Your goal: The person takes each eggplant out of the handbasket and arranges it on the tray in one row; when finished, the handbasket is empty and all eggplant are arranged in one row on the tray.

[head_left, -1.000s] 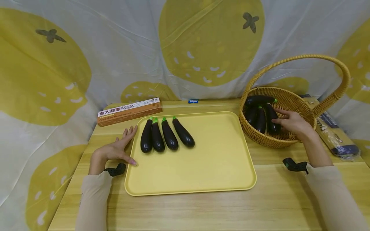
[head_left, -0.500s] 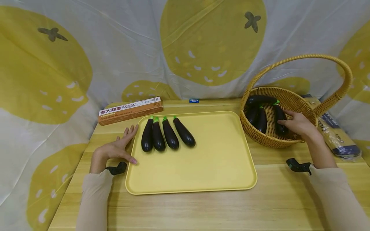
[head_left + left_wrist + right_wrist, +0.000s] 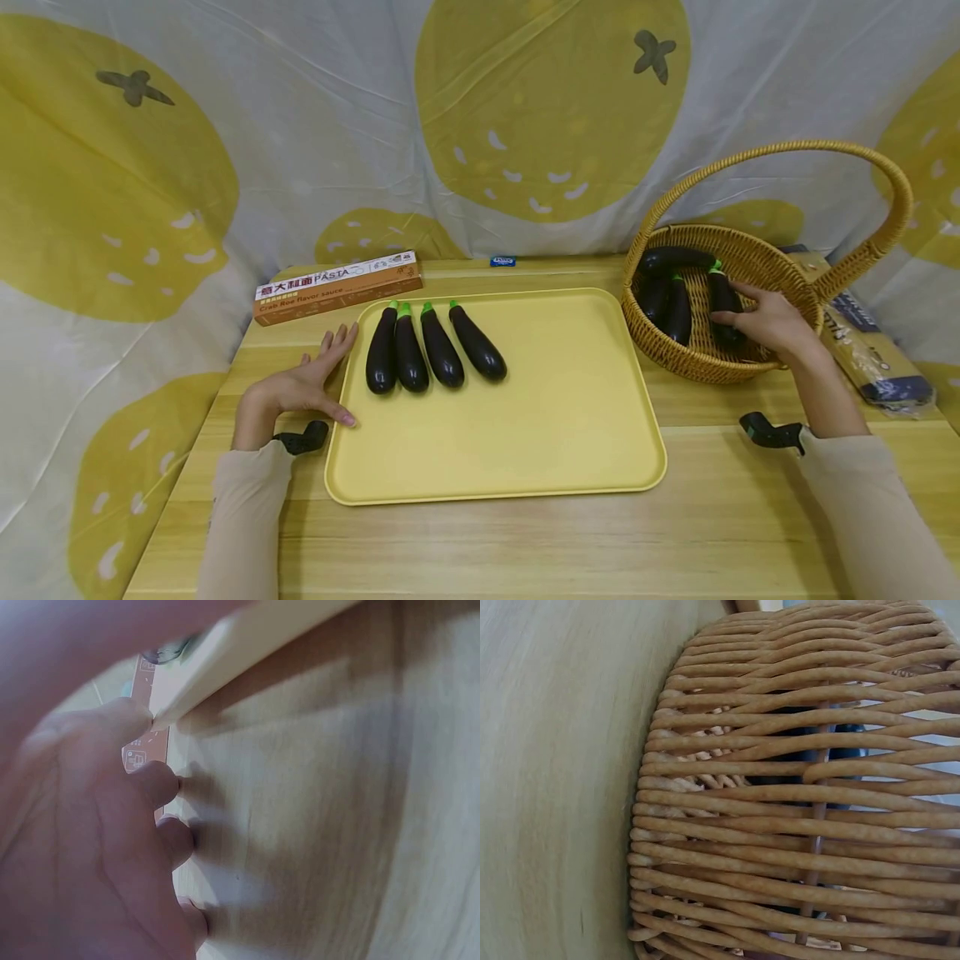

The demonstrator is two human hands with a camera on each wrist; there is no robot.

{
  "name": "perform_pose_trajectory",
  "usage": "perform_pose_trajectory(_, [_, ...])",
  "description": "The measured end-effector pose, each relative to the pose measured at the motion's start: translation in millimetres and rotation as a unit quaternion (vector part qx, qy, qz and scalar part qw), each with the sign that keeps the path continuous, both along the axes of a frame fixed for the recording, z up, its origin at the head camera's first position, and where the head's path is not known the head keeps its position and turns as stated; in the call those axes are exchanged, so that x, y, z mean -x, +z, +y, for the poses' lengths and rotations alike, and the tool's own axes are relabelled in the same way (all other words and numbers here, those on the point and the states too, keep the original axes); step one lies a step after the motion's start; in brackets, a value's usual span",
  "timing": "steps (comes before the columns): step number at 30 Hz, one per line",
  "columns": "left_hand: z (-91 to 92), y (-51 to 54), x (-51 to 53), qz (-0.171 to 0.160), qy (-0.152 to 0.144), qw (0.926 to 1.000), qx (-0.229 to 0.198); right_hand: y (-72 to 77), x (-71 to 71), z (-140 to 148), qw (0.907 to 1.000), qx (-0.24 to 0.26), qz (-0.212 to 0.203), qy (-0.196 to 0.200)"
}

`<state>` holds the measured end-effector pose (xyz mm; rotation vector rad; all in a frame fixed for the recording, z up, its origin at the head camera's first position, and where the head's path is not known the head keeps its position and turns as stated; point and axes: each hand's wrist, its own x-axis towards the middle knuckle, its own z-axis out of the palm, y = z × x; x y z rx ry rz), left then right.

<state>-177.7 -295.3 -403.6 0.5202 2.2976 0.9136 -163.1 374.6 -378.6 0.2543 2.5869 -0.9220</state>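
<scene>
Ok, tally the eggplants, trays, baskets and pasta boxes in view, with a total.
Eggplants: 8 visible, 4 on the tray and 4 in the basket
Tray: 1
Basket: 1
Pasta box: 1
Total: 11

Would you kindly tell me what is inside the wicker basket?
Four eggplants show inside the wicker basket, the rightmost eggplant held by the right hand. Anything beneath the eggplants or that hand is covered.

Wooden table (image 3: 480, 550) under yellow tray (image 3: 555, 417), wicker basket (image 3: 693, 365), pasta box (image 3: 339, 288), blue packet (image 3: 502, 261), plastic bag (image 3: 873, 354).
</scene>
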Motion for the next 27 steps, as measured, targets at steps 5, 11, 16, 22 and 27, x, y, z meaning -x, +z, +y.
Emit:
perform_pose_trajectory(5, [-1.0,-0.6,0.2,0.001,0.0,1.0,-0.001,1.6,1.0,-1,0.9999,0.001,0.004,0.011])
perform_pose_trajectory(11, [-1.7,-0.9,-0.1,0.005,-0.001,1.0,0.002,4.1,-1.7,-5,0.9988,0.032,0.038,-0.002])
perform_pose_trajectory(16, [-2.4,-1.7,-1.0,0.008,-0.001,1.0,0.005,9.4,-13.8,-9,0.997,0.041,0.063,-0.016])
perform_pose_trajectory(22, [-3.7,-3.9,-0.2,0.015,-0.001,0.9998,0.01,16.2,-31.8,-16,0.9936,0.047,0.099,-0.026])
perform_pose_trajectory(27, [-3.8,-4.3,1.0,0.015,-0.003,0.9998,0.01,24.3,-45.9,-27,0.9903,0.051,0.124,-0.036])
